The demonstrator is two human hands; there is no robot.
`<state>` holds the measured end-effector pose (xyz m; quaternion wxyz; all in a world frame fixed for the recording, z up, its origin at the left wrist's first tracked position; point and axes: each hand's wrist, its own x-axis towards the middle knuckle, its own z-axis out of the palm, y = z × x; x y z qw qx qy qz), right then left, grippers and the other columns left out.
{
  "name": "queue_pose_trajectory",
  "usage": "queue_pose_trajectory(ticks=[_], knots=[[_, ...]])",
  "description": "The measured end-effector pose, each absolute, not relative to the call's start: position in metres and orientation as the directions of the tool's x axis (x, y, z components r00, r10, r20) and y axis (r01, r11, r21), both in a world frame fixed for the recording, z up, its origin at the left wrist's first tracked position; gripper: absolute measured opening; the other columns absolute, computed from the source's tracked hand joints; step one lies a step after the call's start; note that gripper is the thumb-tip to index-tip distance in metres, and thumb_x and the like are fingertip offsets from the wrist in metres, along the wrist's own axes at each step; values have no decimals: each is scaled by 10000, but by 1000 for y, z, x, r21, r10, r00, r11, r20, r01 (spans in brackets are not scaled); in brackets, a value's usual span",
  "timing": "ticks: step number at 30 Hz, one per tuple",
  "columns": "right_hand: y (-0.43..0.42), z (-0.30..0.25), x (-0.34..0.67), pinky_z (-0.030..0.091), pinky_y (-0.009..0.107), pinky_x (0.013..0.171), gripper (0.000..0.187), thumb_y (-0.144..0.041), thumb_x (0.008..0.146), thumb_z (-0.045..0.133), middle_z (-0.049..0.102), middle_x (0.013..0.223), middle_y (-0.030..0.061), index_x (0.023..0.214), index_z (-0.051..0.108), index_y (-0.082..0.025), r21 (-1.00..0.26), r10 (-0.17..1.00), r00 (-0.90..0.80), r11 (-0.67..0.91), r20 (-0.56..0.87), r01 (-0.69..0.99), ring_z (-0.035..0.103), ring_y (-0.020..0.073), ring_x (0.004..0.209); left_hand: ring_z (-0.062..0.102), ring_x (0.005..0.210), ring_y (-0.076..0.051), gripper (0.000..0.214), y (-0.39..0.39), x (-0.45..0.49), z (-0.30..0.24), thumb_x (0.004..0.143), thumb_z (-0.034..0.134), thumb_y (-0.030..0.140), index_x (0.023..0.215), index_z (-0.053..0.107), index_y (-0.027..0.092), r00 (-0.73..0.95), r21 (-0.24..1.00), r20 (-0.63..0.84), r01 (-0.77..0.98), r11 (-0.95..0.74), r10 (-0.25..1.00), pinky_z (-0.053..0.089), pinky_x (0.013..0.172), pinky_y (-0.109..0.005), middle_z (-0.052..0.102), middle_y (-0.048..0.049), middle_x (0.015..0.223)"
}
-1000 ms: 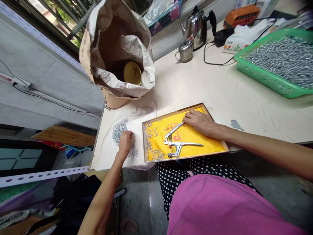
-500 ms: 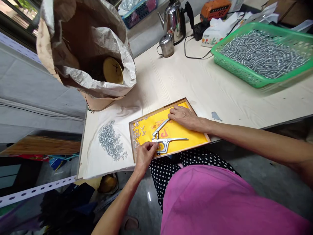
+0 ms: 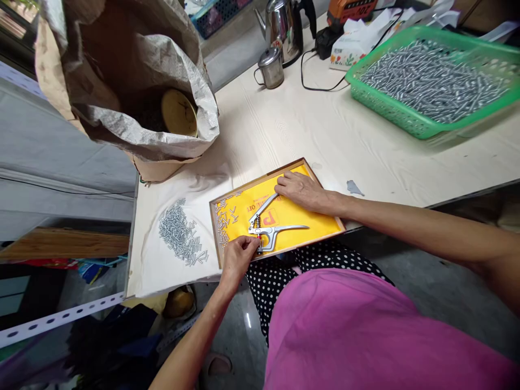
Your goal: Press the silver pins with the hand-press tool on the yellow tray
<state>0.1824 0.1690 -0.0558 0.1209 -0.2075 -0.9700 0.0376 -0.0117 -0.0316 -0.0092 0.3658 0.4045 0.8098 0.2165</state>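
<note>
A wood-framed tray (image 3: 309, 169) with a yellow lining lies at the table's near edge. On it rests a pair of metal hand pliers (image 3: 271, 223), handles spread. My left hand (image 3: 238, 259) is pinched at the pliers' jaw end, holding a small metal piece I cannot name. My right hand (image 3: 301, 189) rests with fingers curled on the pliers' upper handle. Small metal pins (image 3: 222, 222) lie along the tray's left side. A pile of the same pins (image 3: 179, 238) sits on the white cloth (image 3: 150, 271) left of the tray.
A large open paper sack (image 3: 134, 92) with a yellow bowl (image 3: 179, 112) inside stands at the back left. A green basket (image 3: 430, 81) full of metal pins is at the back right. A steel kettle (image 3: 286, 27), small steel cup (image 3: 271, 67) and black cable (image 3: 320, 86) lie behind.
My left hand left the pin pile on the cloth and came right to the pliers' jaw. My right hand stays on the upper handle. The camera view shifted.
</note>
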Motion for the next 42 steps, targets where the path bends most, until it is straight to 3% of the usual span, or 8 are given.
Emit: queue_pose_trajectory(ticks=[10, 15, 17, 19, 21, 23, 39, 42], knots=[[171, -60, 180, 291, 352, 705, 229, -160, 991, 399, 628, 926, 106, 983, 626, -186, -103, 403, -880, 915, 253, 390, 437, 256, 895, 565, 578, -154, 380, -21, -16, -4, 703, 620, 520, 669, 712, 153, -342, 527, -494, 614, 588, 799, 343, 554, -257, 658, -26, 602], [168, -55, 185, 373, 359, 763, 232, -302, 1000, 452, 652, 990, 115, 998, 648, -177, -192, 429, -884, 898, 186, 395, 508, 256, 939, 534, 537, -146, 384, -22, -18, -9, 690, 617, 529, 620, 688, 157, -361, 531, -514, 578, 620, 778, 327, 522, -249, 624, -19, 552], [163, -53, 193, 424, 406, 883, 397, -492, 965, 538, 659, 1122, 144, 1133, 652, -152, -241, 394, -905, 905, 160, 351, 544, 287, 1039, 539, 541, -150, 386, -24, -19, -11, 688, 623, 533, 617, 690, 160, -360, 545, -496, 579, 606, 790, 327, 517, -247, 630, -23, 555], [157, -52, 203, 414, 485, 1015, 711, -669, 873, 604, 610, 1315, 177, 1345, 572, -139, -257, 325, -933, 925, 152, 280, 522, 344, 1204, 542, 545, -152, 384, -26, -20, -12, 688, 624, 532, 621, 698, 161, -359, 553, -484, 581, 597, 798, 327, 513, -245, 639, -27, 563], [151, -53, 212, 375, 559, 1083, 936, -746, 797, 640, 521, 1462, 197, 1489, 450, -145, -245, 283, -948, 938, 142, 244, 440, 400, 1342, 540, 543, -150, 383, -27, -21, -13, 692, 624, 529, 623, 702, 161, -355, 558, -481, 581, 592, 802, 326, 508, -241, 641, -27, 565], [145, -55, 218, 344, 610, 1102, 1003, -739, 775, 665, 462, 1521, 215, 1537, 387, -149, -237, 283, -950, 940, 131, 247, 377, 434, 1400, 531, 537, -145, 377, -28, -21, -12, 693, 624, 522, 617, 701, 161, -355, 556, -481, 583, 592, 802, 319, 502, -238, 633, -21, 557], [123, -42, 221, 320, 560, 1030, 826, -491, 821, 696, 630, 1287, 181, 1513, 393, -155, -264, 319, -935, 926, 157, 271, 535, 359, 1112, 549, 556, -153, 301, -30, -16, -7, 743, 633, 439, 625, 685, 167, -382, 537, -468, 594, 600, 797, 351, 533, -244, 602, 5, 545], [120, -42, 221, 350, 508, 981, 728, -408, 860, 661, 658, 1209, 168, 1488, 417, -135, -289, 321, -934, 919, 155, 268, 544, 328, 1057, 617, 664, -191, 273, -36, -11, -5, 830, 630, 407, 744, 701, 158, -371, 504, -316, 714, 486, 873, 460, 634, -290, 677, -47, 722]])
